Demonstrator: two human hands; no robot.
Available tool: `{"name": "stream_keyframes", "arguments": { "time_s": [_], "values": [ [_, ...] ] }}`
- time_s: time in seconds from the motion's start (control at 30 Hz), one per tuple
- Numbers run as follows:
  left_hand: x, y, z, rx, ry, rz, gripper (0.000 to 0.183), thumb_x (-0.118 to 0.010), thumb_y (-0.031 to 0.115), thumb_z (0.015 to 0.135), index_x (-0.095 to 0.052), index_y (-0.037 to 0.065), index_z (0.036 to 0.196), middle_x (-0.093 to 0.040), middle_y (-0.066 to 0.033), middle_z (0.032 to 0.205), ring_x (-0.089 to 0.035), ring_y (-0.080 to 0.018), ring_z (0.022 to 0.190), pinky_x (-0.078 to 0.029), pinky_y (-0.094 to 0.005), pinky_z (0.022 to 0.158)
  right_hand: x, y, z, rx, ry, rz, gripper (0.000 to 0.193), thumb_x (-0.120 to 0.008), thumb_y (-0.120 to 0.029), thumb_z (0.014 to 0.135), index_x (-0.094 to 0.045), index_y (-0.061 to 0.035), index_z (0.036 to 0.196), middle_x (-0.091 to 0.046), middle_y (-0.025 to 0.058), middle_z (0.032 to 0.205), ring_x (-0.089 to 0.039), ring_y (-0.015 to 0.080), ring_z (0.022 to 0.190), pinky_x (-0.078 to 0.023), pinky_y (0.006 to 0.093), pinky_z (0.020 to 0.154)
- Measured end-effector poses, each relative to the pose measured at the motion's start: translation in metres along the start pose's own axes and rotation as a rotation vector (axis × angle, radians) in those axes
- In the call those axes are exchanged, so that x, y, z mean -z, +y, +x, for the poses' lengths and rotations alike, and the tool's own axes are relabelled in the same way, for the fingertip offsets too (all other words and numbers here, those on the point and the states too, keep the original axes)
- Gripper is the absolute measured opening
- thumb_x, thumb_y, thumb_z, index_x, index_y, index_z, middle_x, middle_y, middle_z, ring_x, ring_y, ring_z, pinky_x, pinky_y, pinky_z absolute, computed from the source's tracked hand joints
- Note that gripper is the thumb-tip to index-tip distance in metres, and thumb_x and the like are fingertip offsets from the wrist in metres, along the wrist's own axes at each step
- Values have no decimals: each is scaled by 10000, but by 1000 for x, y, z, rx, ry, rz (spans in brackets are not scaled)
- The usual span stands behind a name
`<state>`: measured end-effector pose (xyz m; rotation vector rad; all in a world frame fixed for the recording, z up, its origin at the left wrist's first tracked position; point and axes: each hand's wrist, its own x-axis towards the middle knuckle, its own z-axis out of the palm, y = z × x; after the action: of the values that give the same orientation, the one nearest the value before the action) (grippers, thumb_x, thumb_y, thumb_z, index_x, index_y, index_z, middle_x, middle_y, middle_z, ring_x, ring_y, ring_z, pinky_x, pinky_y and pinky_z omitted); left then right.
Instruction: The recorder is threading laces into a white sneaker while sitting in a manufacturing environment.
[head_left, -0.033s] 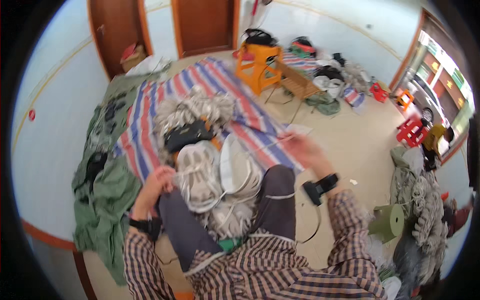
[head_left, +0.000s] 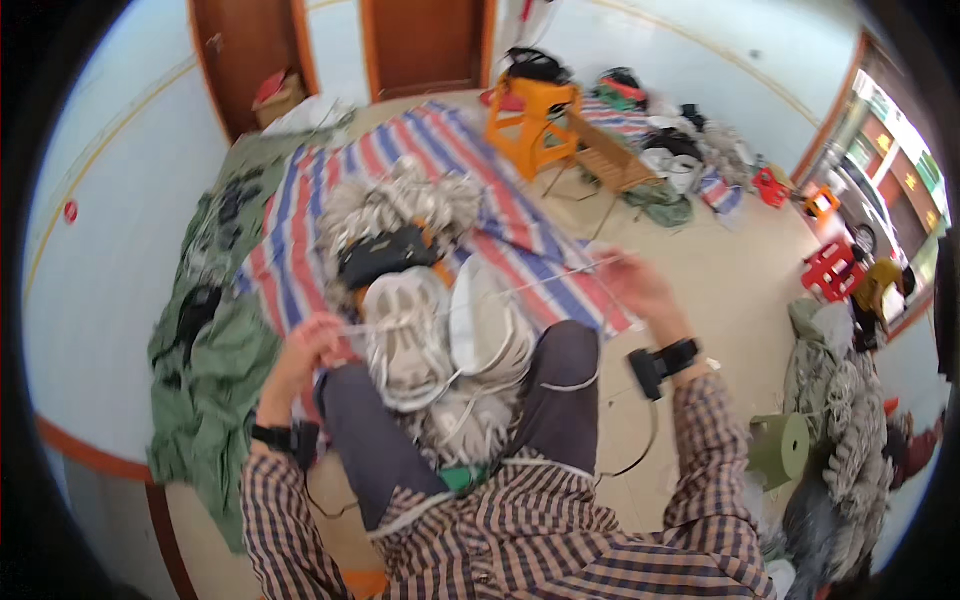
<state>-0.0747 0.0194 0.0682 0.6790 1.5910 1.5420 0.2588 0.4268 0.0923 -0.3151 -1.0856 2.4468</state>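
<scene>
I sit with my knees up and a heap of white cord bundles (head_left: 420, 340) between my legs. My left hand (head_left: 305, 350) is closed on one end of a thin white cord (head_left: 480, 297) by my left knee. My right hand (head_left: 635, 285) pinches the same cord farther out to the right, above the striped tarp's edge. The cord runs taut between both hands, across the top of the heap. A black band sits on each wrist.
A red, white and blue striped tarp (head_left: 330, 190) holds more cord piles (head_left: 400, 205) and a black bag (head_left: 385, 255). Green cloth (head_left: 210, 370) lies left. An orange stool (head_left: 530, 120), a wooden chair (head_left: 610, 160), a green spool (head_left: 780, 450) and red stools (head_left: 830, 268) stand around.
</scene>
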Motion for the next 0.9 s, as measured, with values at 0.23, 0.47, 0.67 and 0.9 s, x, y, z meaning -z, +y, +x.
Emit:
{"name": "stream_keyframes", "arguments": {
  "time_s": [0.23, 0.47, 0.67, 0.9],
  "values": [
    [143, 32, -60, -328, 287, -648, 269, -561, 112, 912, -523, 22, 1163, -572, -13, 863, -401, -32, 562, -337, -169, 473, 150, -154, -36, 222, 224, 142, 153, -501, -8, 908, -548, 95, 1011, -599, 206, 1079, -571, 291, 1050, -461, 390, 1000],
    [254, 49, -158, -427, 585, -610, 290, -560, 105, 921, -519, 16, 1194, -616, -31, 994, -399, -24, 565, -342, -162, 473, 207, -259, -44, 444, 457, -89, 206, -515, 24, 898, -529, 108, 1085, -579, 211, 1140, -542, 284, 1135, -463, 395, 1007],
    [310, 80, -233, -461, 902, -409, 328, -572, 105, 917, -507, -2, 1220, -594, -36, 1096, -411, -18, 580, -361, -157, 482, 176, -322, -30, 709, 438, -406, 323, -453, -69, 956, -425, 120, 1216, -492, 233, 1274, -488, 306, 1199, -407, 364, 1063],
    [380, 110, -333, -534, 1166, -362, 327, -541, 58, 921, -495, -41, 1230, -575, -89, 1212, -604, -84, 827, -460, -146, 610, 94, -299, 13, 585, 434, -465, 362, -488, -182, 955, -469, 43, 1238, -521, 141, 1268, -494, 212, 1169, -368, 325, 1047]
  ]
}}
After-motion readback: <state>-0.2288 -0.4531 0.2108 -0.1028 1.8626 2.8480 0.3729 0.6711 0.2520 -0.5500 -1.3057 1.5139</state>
